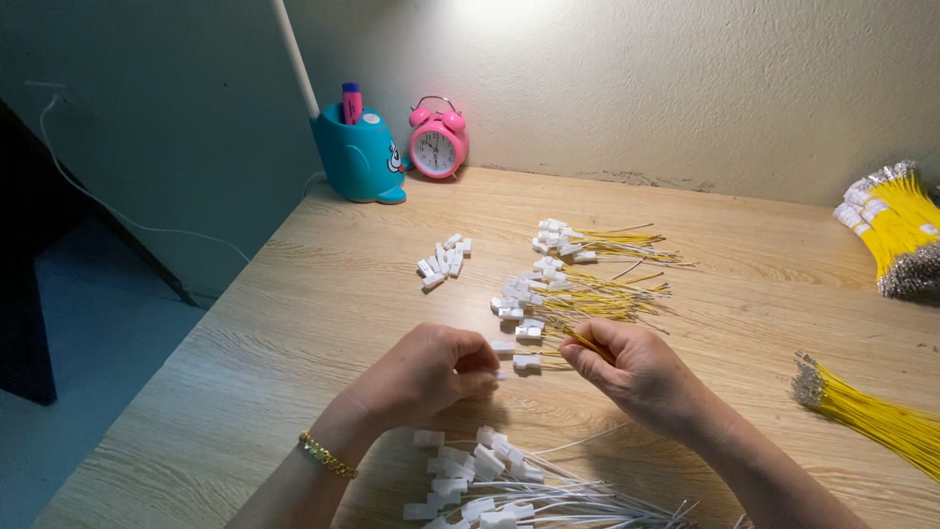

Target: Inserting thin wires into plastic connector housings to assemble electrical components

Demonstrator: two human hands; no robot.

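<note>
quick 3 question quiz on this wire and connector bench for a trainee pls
1. True or false: the right hand pinches a thin yellow wire.
2. Which lies nearest the left hand? A) pink alarm clock B) white-wire bundle C) yellow wire bundle at the table's far right
3. What stands just left of the clock?

Key:
1. True
2. B
3. A blue pen holder with a pink marker in it
</note>
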